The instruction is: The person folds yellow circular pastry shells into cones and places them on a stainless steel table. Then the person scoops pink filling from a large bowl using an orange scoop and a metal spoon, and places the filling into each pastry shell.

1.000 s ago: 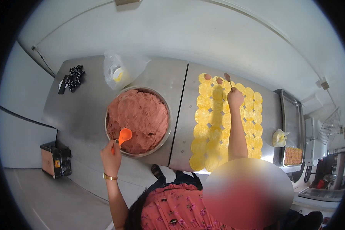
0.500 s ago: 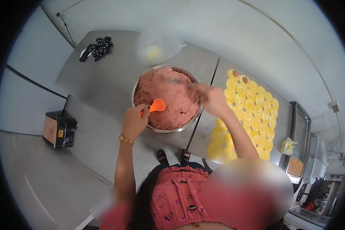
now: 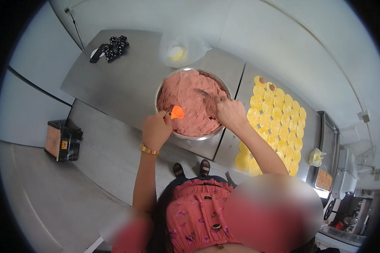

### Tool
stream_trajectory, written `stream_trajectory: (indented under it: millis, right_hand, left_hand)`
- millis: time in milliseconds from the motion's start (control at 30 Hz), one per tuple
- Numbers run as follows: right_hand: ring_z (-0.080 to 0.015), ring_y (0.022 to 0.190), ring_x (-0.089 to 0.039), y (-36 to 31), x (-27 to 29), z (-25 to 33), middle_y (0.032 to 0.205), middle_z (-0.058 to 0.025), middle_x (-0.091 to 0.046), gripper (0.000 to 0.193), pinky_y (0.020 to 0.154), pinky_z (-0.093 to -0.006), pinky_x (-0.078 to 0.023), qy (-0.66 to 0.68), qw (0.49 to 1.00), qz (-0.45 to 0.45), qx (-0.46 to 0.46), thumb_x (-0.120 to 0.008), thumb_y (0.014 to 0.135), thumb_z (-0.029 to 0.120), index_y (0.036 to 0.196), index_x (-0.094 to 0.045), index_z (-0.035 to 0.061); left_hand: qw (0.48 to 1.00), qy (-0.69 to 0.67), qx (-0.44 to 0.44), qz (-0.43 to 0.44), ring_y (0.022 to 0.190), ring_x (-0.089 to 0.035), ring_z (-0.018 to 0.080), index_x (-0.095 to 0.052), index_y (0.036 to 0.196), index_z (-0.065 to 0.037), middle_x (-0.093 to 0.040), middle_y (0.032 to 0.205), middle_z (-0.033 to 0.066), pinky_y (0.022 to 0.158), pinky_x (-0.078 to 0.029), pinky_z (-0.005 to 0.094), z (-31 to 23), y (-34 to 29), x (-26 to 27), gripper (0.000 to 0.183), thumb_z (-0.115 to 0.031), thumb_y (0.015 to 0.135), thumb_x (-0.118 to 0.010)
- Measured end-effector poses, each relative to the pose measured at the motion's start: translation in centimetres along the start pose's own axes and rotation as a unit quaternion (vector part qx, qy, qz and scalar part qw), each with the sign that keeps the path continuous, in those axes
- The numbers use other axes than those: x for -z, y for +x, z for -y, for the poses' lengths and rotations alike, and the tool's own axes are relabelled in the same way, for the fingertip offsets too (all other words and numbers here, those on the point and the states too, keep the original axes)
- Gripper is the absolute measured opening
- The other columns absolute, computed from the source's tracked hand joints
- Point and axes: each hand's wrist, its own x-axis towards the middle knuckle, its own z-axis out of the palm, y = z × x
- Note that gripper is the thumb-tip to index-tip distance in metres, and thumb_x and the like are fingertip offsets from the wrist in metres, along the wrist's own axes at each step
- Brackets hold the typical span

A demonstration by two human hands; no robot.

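Observation:
A big round metal bowl (image 3: 157, 100) is heaped with pink ground meat (image 3: 182, 89). Over its near left part, my left hand (image 3: 157, 130) is closed on the handle of an orange measuring scoop (image 3: 178, 112); what the scoop holds, if anything, I cannot make out. At the bowl's right rim, my right hand (image 3: 231, 113) grips a metal spoon (image 3: 201, 91), whose end points left and rests at the meat's surface. The fingers hide most of its handle. Right of the bowl, yellow round wrappers (image 3: 278, 116) lie in rows, with small lumps of meat on two at the far corner.
Behind the bowl sits a clear plastic bag (image 3: 177, 52) with something yellow inside. A black patterned scrunchie (image 3: 116, 48) and a dark phone-like object (image 3: 97, 54) lie far left on the metal table (image 3: 126, 80). Metal trays (image 3: 328, 135) and a small knotted bag (image 3: 316, 157) stand right.
The view has shifted, so the bowl appears farther right. The scoop has turned its opening more upright. My right hand and the spoon, blurred before, now show sharply, lower against the meat.

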Motion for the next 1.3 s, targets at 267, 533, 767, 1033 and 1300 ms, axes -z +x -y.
stream_trajectory:
  millis: [267,533,767,1033,1300]
  right_hand:
    - [-0.0288,0.06,-0.065,-3.5,0.8,3.8,0.083,-0.0161,-0.063,0.032,0.05,-0.0383,-0.052,0.028,0.999,-0.001,-0.023,-0.05,0.076,0.009,0.105,-0.055,-0.0032]
    - [-0.0229,0.064,-0.062,-5.8,0.0,5.5,0.081,-0.0074,-0.058,0.052,0.051,-0.0333,-0.051,0.018,0.995,-0.075,-0.056,-0.056,0.069,0.007,0.121,-0.054,0.0063]
    - [-0.0209,0.064,-0.06,-7.0,-1.2,7.4,0.081,-0.0056,-0.056,0.053,0.052,-0.0332,-0.05,-0.004,0.995,-0.099,-0.025,-0.056,0.067,0.005,0.121,-0.055,0.0087]
    - [-0.0237,0.064,-0.062,-6.3,-1.6,7.1,0.079,-0.0069,-0.055,0.051,0.052,-0.0359,-0.05,0.045,0.988,-0.106,-0.106,-0.055,0.069,0.001,0.119,-0.056,0.0121]
    - [-0.0236,0.06,-0.061,-7.3,-2.8,6.9,0.081,-0.007,-0.055,0.055,0.05,-0.0362,-0.05,0.086,0.983,-0.114,-0.115,-0.054,0.068,0.002,0.123,-0.054,0.0115]
  left_hand:
    - [0.999,-0.041,-0.007,0.016,0.064,-0.059,0.0396,-0.063,0.072,-0.003,-0.061,0.068,0.019,0.056,-0.046,0.0465,0.7,0.6,-0.6,0.024,-0.022,0.083,-0.053]
    - [0.983,-0.147,0.025,0.107,0.065,-0.059,0.0375,-0.062,0.072,0.0,-0.06,0.069,0.0197,0.059,-0.045,0.0437,1.2,1.1,-0.7,0.026,-0.021,0.084,-0.051]
    - [0.959,-0.243,0.083,0.12,0.053,-0.048,0.0195,-0.057,0.077,0.005,-0.052,0.059,0.0155,0.054,-0.038,0.0359,1.8,1.0,-1.5,0.028,-0.02,0.088,-0.052]
    - [0.967,-0.232,0.043,0.1,0.053,-0.044,0.0157,-0.056,0.076,0.005,-0.05,0.057,0.0094,0.052,-0.037,0.0333,1.6,1.2,-2.4,0.028,-0.02,0.088,-0.053]
    - [0.939,-0.315,0.075,0.112,0.052,-0.049,0.0216,-0.058,0.076,0.005,-0.052,0.058,0.0158,0.054,-0.04,0.0358,2.3,1.1,-3.4,0.028,-0.019,0.088,-0.052]
